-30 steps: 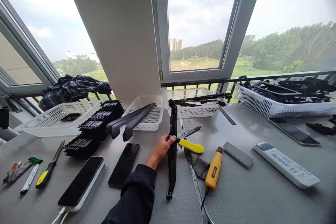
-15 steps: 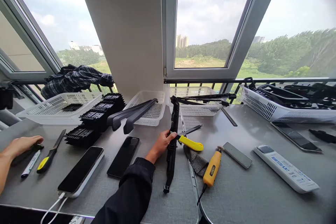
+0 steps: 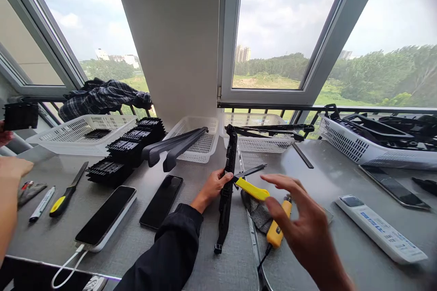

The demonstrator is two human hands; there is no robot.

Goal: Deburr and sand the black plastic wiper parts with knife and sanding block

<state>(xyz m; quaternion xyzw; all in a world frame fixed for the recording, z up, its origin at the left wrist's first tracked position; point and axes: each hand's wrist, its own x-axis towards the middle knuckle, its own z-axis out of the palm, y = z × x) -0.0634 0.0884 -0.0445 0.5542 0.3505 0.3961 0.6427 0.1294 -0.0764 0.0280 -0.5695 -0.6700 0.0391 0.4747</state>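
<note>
My left hand [image 3: 212, 187], in a black sleeve, is closed around a long black plastic bar [image 3: 223, 218] that lies lengthwise on the grey table. My right hand [image 3: 300, 223] hovers low at the right with its fingers spread and nothing in it, slightly blurred. It is just above a yellow-handled tool with a cord [image 3: 277, 233]. A yellow utility knife [image 3: 251, 188] with its blade out lies right beside the bar, between my two hands. A grey cloth [image 3: 256, 213] lies under the knife's end.
Two phones [image 3: 105, 216] [image 3: 162, 200] lie left of my arm. Stacks of black parts [image 3: 129, 145], white baskets [image 3: 201, 145] and a white remote [image 3: 378, 227] surround the work spot. A co-worker's arm [image 3: 8, 191] is at the left edge near a marker [image 3: 41, 203].
My right hand has come into view from the lower right, over the yellow tool. The co-worker's hand has pulled back from the marker. My left hand keeps its grip on the bar.
</note>
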